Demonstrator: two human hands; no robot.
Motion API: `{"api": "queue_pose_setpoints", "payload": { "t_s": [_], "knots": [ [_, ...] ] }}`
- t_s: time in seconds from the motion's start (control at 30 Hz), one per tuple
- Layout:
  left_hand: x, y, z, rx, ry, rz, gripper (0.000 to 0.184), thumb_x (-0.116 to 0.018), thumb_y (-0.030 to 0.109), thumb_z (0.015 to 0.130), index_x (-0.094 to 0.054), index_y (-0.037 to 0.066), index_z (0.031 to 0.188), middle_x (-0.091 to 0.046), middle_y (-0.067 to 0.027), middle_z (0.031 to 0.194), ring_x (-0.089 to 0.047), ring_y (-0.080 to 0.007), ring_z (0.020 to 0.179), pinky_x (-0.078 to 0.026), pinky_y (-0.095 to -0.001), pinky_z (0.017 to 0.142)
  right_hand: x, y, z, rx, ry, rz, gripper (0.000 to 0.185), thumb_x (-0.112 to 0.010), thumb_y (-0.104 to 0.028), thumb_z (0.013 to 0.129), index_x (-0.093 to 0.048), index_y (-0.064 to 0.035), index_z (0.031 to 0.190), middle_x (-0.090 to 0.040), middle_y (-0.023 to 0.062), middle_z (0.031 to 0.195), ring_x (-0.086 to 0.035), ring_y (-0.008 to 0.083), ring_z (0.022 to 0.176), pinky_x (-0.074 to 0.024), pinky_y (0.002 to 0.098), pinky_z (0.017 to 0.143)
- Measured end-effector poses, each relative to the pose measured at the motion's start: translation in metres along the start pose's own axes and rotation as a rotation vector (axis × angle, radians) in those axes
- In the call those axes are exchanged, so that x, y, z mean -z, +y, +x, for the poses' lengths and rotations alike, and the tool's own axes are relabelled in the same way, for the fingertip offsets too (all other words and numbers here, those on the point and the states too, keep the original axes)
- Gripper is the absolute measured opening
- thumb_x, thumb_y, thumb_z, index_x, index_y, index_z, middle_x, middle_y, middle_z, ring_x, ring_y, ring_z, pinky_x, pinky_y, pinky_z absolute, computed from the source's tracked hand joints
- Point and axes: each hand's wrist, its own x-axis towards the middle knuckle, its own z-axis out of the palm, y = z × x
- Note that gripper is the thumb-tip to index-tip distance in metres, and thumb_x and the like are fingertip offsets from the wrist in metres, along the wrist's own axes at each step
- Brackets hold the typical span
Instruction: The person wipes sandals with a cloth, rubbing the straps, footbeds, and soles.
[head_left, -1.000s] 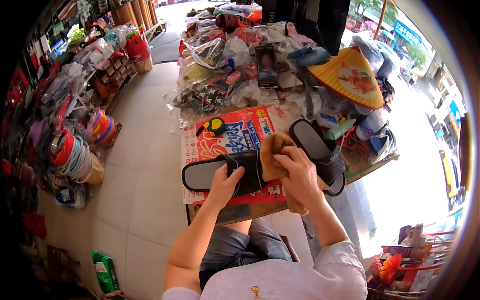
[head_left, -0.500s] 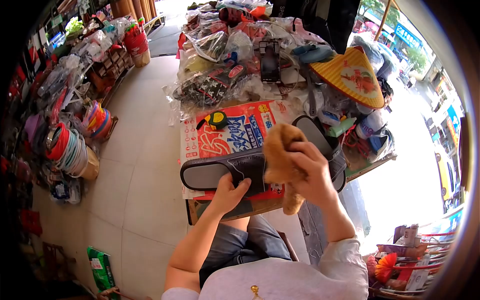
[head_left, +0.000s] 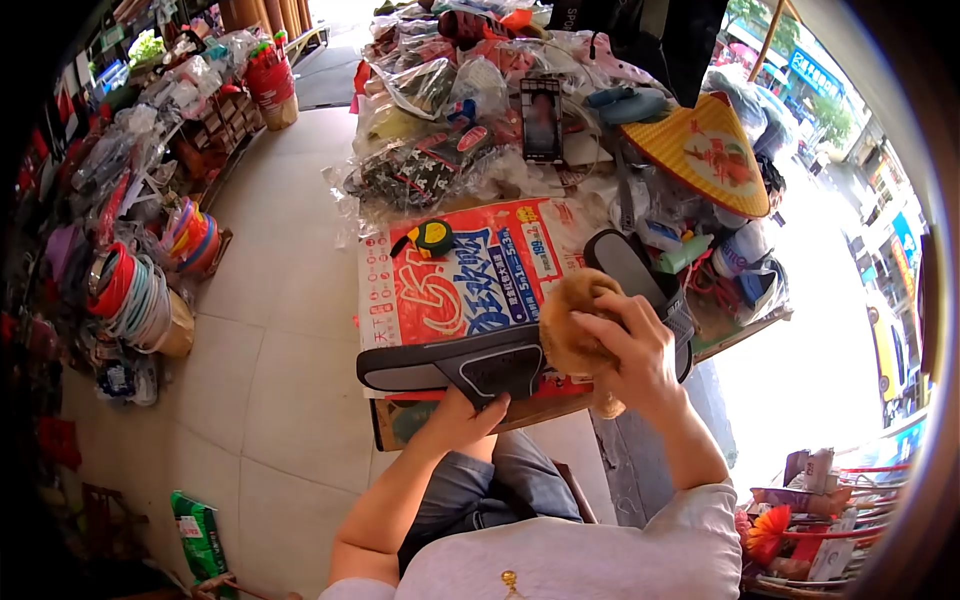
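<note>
My left hand (head_left: pixel 467 418) grips a black slide sandal (head_left: pixel 420 367) with a grey insole by its strap, at the table's near edge. The sandal lies on its side across a red and blue printed sheet (head_left: pixel 440 290). In my right hand (head_left: pixel 635 352) is a bunched, fuzzy brown cloth (head_left: pixel 575 320). It touches the right end of the sandal and hides that end, and a tail of it hangs below my palm. A second slide sandal (head_left: pixel 622 262) rests behind my right hand, partly covered by it.
On the sheet sits a yellow and black tape measure (head_left: pixel 433 238). Plastic-wrapped goods (head_left: pixel 420 170), a phone (head_left: pixel 541 122) and a yellow conical hat (head_left: pixel 705 155) crowd the table's far side. Bottles and pouches line its right edge. Buckets of goods (head_left: pixel 140 300) stand on the floor at left.
The held sandal has tilted, its strap's top now facing me more, and has shifted slightly toward me. My right hand and the cloth have moved a little right and nearer.
</note>
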Motion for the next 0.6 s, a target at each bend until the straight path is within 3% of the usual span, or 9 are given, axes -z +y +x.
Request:
{"api": "queue_pose_setpoints", "payload": {
  "t_s": [0.07, 0.13, 0.17, 0.23, 0.33, 0.4, 0.43, 0.53, 0.6],
  "knots": [
    [-0.002, 0.002, -0.005, -0.014, -0.018, 0.002, 0.036, -0.063, 0.011, 0.088, -0.059, 0.002, 0.123, -0.062, -0.0154, 0.120, -0.059, -0.0264, 0.113, -0.046, -0.0377, 0.095, -0.011, -0.028, 0.021, 0.144, 0.103, 0.113, 0.050, -0.075, -0.008, 0.058, -0.068, -0.0145, 0.107, -0.060, 0.0053, 0.108, -0.061, 0.0273, 0.095, -0.0553, 0.0389, 0.075],
    [-0.004, 0.005, -0.007, -0.021, 0.028, -0.120, 0.041, -0.064, 0.012, 0.090, -0.055, 0.001, 0.128, -0.059, -0.0142, 0.126, -0.055, -0.0240, 0.120, -0.045, -0.0376, 0.099, -0.043, -0.054, 0.030, 0.267, 0.034, 0.217, 0.046, -0.075, -0.008, 0.059, -0.071, -0.0136, 0.104, -0.061, 0.0055, 0.107, -0.060, 0.0300, 0.098, -0.0532, 0.0413, 0.078],
    [0.002, 0.001, -0.009, -0.039, -0.114, 0.033, 0.049, -0.065, 0.015, 0.092, -0.048, 0.000, 0.135, -0.055, -0.0145, 0.131, -0.052, -0.0234, 0.125, -0.043, -0.0377, 0.102, -0.046, -0.055, 0.031, 0.269, 0.038, 0.219, 0.046, -0.075, -0.008, 0.059, -0.071, -0.0136, 0.104, -0.061, 0.0055, 0.107, -0.060, 0.0300, 0.098, -0.0532, 0.0413, 0.078],
    [-0.001, 0.012, -0.002, -0.011, -0.068, -0.021, 0.050, -0.066, 0.018, 0.092, -0.048, 0.001, 0.135, -0.055, -0.0147, 0.132, -0.053, -0.0243, 0.124, -0.043, -0.0379, 0.102, -0.051, -0.056, 0.031, 0.252, 0.048, 0.236, 0.042, -0.076, -0.013, 0.061, -0.071, -0.0142, 0.102, -0.061, 0.0047, 0.107, -0.058, 0.0293, 0.099, -0.0523, 0.0409, 0.079],
    [-0.008, 0.013, 0.000, 0.012, 0.010, -0.101, 0.045, -0.068, 0.023, 0.093, -0.055, 0.002, 0.130, -0.057, -0.0153, 0.131, -0.054, -0.0271, 0.122, -0.043, -0.0386, 0.102, -0.037, -0.025, 0.007, 0.213, 0.039, 0.205, 0.041, -0.074, -0.009, 0.060, -0.069, -0.0150, 0.101, -0.060, 0.0030, 0.106, -0.057, 0.0271, 0.096, -0.0526, 0.0397, 0.080],
    [-0.004, 0.010, -0.001, -0.024, -0.140, 0.179, 0.048, -0.067, 0.019, 0.095, -0.050, 0.001, 0.136, -0.056, -0.0133, 0.133, -0.053, -0.0254, 0.123, -0.041, -0.0373, 0.104, -0.023, -0.008, -0.008, 0.104, 0.011, 0.157, 0.039, -0.074, -0.008, 0.060, -0.070, -0.0142, 0.098, -0.061, 0.0028, 0.105, -0.058, 0.0268, 0.094, -0.0536, 0.0382, 0.078],
    [-0.008, 0.019, 0.001, -0.070, 0.001, 0.114, 0.040, -0.066, 0.018, 0.095, -0.056, 0.001, 0.130, -0.060, -0.0119, 0.127, -0.055, -0.0241, 0.119, -0.042, -0.0365, 0.102, -0.015, 0.002, -0.012, 0.037, 0.000, 0.082, 0.043, -0.075, -0.006, 0.057, -0.070, -0.0130, 0.099, -0.062, 0.0031, 0.103, -0.059, 0.0272, 0.093, -0.0545, 0.0370, 0.076],
    [-0.004, 0.016, 0.001, 0.037, 0.031, -0.019, 0.035, -0.068, 0.021, 0.093, -0.062, 0.002, 0.122, -0.067, -0.0144, 0.115, -0.061, -0.0291, 0.111, -0.047, -0.0396, 0.097, -0.006, 0.018, -0.018, -0.072, 0.040, -0.013, 0.051, -0.075, 0.000, 0.051, -0.070, -0.0118, 0.100, -0.062, 0.0045, 0.105, -0.059, 0.0297, 0.093, -0.0545, 0.0384, 0.076],
    [-0.005, 0.014, 0.000, 0.018, 0.015, 0.000, 0.034, -0.067, 0.020, 0.093, -0.063, 0.002, 0.121, -0.065, -0.0147, 0.119, -0.061, -0.0293, 0.112, -0.046, -0.0394, 0.097, -0.004, -0.003, -0.004, -0.041, 0.107, 0.072, 0.051, -0.074, 0.000, 0.052, -0.070, -0.0120, 0.101, -0.063, 0.0056, 0.106, -0.059, 0.0297, 0.094, -0.0544, 0.0386, 0.076]
  ]
}}
